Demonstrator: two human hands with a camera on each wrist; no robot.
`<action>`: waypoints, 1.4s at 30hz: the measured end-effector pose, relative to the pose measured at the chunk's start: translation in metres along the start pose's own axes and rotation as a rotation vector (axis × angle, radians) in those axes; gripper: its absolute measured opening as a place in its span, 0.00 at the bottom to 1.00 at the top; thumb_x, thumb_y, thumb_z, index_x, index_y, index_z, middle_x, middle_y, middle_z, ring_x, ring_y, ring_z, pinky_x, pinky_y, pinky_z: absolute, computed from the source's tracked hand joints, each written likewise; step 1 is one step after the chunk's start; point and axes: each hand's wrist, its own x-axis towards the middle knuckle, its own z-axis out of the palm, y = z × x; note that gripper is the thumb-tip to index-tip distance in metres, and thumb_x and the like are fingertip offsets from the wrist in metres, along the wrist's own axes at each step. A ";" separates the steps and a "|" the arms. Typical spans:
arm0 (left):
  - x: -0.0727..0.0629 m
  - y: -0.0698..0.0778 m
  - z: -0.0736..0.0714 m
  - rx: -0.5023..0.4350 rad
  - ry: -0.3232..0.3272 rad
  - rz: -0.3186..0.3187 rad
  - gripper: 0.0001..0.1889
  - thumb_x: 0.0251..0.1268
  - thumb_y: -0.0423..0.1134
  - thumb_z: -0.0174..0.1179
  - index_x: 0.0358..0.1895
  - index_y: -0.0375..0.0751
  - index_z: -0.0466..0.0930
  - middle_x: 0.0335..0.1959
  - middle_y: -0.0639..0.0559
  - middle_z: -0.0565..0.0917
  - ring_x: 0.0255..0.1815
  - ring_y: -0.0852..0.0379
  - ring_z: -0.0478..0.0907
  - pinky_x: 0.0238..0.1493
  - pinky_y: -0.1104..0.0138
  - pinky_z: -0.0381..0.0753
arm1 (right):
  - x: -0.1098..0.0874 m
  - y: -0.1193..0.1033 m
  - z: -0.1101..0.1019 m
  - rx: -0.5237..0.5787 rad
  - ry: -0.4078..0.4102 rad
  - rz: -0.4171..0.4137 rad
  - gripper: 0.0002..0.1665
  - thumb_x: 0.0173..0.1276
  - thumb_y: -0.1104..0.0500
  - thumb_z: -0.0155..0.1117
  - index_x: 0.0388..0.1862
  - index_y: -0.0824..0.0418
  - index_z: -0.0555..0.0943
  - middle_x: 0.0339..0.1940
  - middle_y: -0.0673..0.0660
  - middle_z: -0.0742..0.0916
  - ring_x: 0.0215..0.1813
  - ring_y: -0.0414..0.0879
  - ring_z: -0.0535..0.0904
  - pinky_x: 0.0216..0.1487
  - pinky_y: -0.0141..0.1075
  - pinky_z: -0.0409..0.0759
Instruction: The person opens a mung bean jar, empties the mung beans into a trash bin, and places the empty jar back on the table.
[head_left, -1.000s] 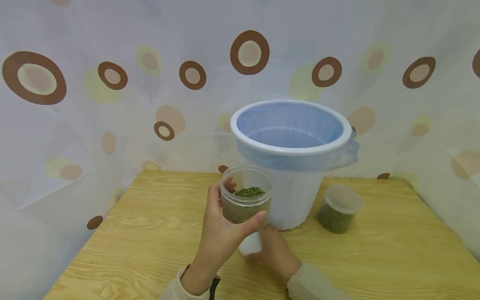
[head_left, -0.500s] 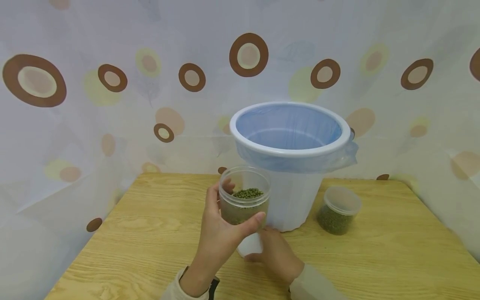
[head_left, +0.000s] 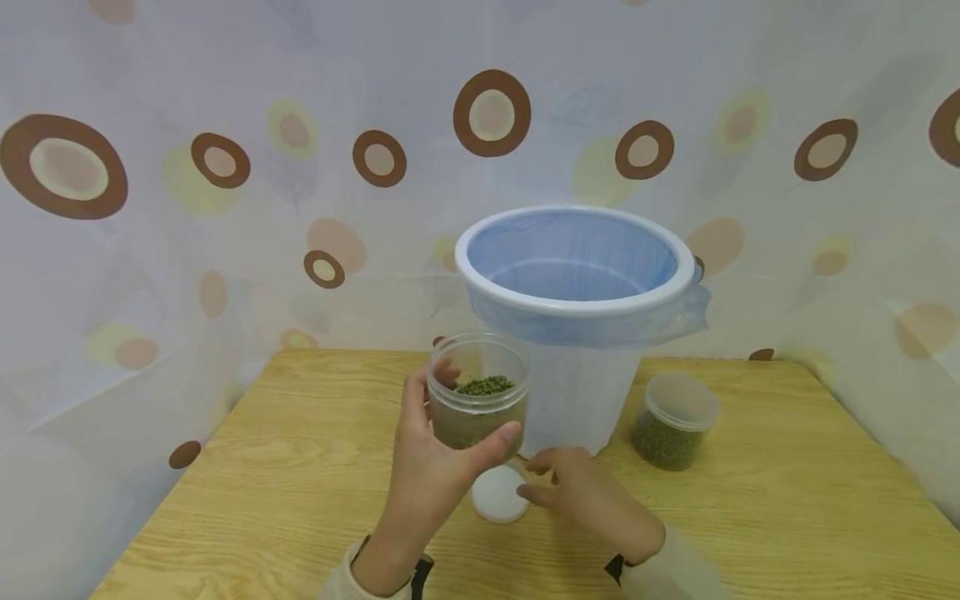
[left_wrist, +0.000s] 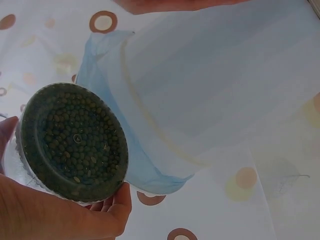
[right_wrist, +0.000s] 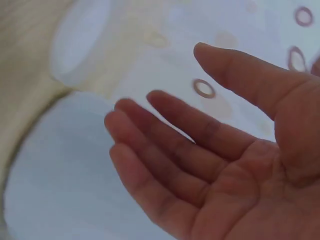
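My left hand (head_left: 431,471) grips a clear plastic jar (head_left: 480,417) that has no lid on and stands raised above the table. Green mung beans (head_left: 485,386) fill its lower part; through the jar's base the beans (left_wrist: 80,135) show in the left wrist view. Beneath the jar a round white lid (head_left: 498,494) lies flat on the table. Just right of that lid is my right hand (head_left: 596,500), its fingers apart from it. In the right wrist view the right hand (right_wrist: 215,160) has relaxed fingers and nothing in its palm.
A white bucket (head_left: 577,392) lined with a blue bag (head_left: 585,258) stands behind the hands. To its right sits a lidded clear jar (head_left: 675,421) with dark green contents. The wooden table (head_left: 300,467) meets a patterned sheet (head_left: 420,75) at the back.
My right hand has let go of the white lid and drawn away to the right, leaving it on the table. The left hand still holds the jar in nearly the same place.
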 end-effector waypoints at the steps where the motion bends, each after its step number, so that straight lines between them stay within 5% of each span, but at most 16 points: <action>1: 0.000 0.000 0.000 0.000 -0.001 -0.004 0.38 0.45 0.39 0.75 0.61 0.44 0.64 0.59 0.47 0.70 0.57 0.49 0.70 0.57 0.47 0.69 | -0.002 -0.002 -0.007 0.008 -0.004 -0.036 0.19 0.63 0.55 0.68 0.46 0.68 0.83 0.42 0.60 0.87 0.39 0.52 0.82 0.38 0.41 0.81; 5: 0.000 0.000 -0.001 -0.010 -0.004 -0.021 0.39 0.45 0.38 0.76 0.62 0.46 0.64 0.59 0.48 0.69 0.57 0.50 0.70 0.58 0.48 0.69 | -0.013 -0.014 -0.034 0.024 0.011 -0.140 0.15 0.67 0.53 0.64 0.43 0.63 0.85 0.36 0.52 0.88 0.34 0.41 0.82 0.33 0.31 0.79; 13: 0.001 0.002 -0.001 -0.018 0.002 -0.025 0.40 0.44 0.38 0.76 0.62 0.45 0.64 0.59 0.49 0.70 0.58 0.50 0.70 0.58 0.48 0.68 | -0.039 -0.033 -0.083 0.013 0.119 -0.194 0.14 0.70 0.50 0.60 0.42 0.57 0.86 0.35 0.45 0.88 0.36 0.36 0.83 0.37 0.32 0.81; 19: 0.000 0.000 -0.001 -0.015 0.002 -0.022 0.39 0.44 0.39 0.76 0.62 0.44 0.64 0.59 0.47 0.70 0.58 0.49 0.70 0.58 0.47 0.67 | -0.051 -0.036 -0.113 -0.031 0.350 -0.240 0.08 0.69 0.57 0.62 0.44 0.51 0.86 0.32 0.41 0.87 0.36 0.35 0.83 0.38 0.29 0.79; 22: 0.000 -0.001 -0.002 -0.012 0.000 -0.023 0.39 0.45 0.40 0.75 0.62 0.44 0.64 0.59 0.47 0.69 0.58 0.49 0.70 0.58 0.47 0.68 | -0.053 -0.037 -0.128 0.056 0.472 -0.308 0.10 0.68 0.65 0.61 0.44 0.55 0.86 0.32 0.45 0.88 0.38 0.37 0.84 0.42 0.25 0.77; 26: 0.001 0.001 -0.002 -0.019 0.007 -0.035 0.39 0.44 0.39 0.76 0.61 0.45 0.64 0.59 0.48 0.69 0.58 0.50 0.70 0.58 0.48 0.69 | -0.049 -0.034 -0.152 0.214 0.578 -0.400 0.10 0.67 0.72 0.59 0.44 0.68 0.84 0.36 0.53 0.89 0.44 0.40 0.84 0.48 0.24 0.77; 31: 0.001 0.002 -0.002 -0.021 0.008 -0.032 0.40 0.44 0.39 0.76 0.62 0.45 0.64 0.60 0.48 0.69 0.58 0.50 0.70 0.58 0.48 0.68 | -0.033 -0.024 -0.177 0.202 0.718 -0.336 0.11 0.70 0.63 0.59 0.45 0.69 0.84 0.41 0.53 0.88 0.50 0.42 0.80 0.51 0.25 0.73; 36: 0.001 0.002 -0.003 -0.021 0.008 -0.029 0.39 0.44 0.40 0.76 0.61 0.45 0.64 0.59 0.47 0.69 0.57 0.49 0.70 0.57 0.49 0.69 | -0.010 -0.001 -0.192 0.234 0.754 -0.338 0.15 0.72 0.61 0.58 0.50 0.69 0.82 0.45 0.53 0.86 0.52 0.43 0.77 0.53 0.25 0.72; 42: 0.001 0.002 -0.003 -0.035 0.012 -0.039 0.39 0.43 0.39 0.76 0.61 0.47 0.64 0.59 0.48 0.70 0.57 0.50 0.70 0.57 0.51 0.69 | 0.011 0.026 -0.201 0.214 0.751 -0.235 0.20 0.74 0.53 0.54 0.59 0.60 0.79 0.53 0.48 0.81 0.57 0.39 0.73 0.54 0.21 0.69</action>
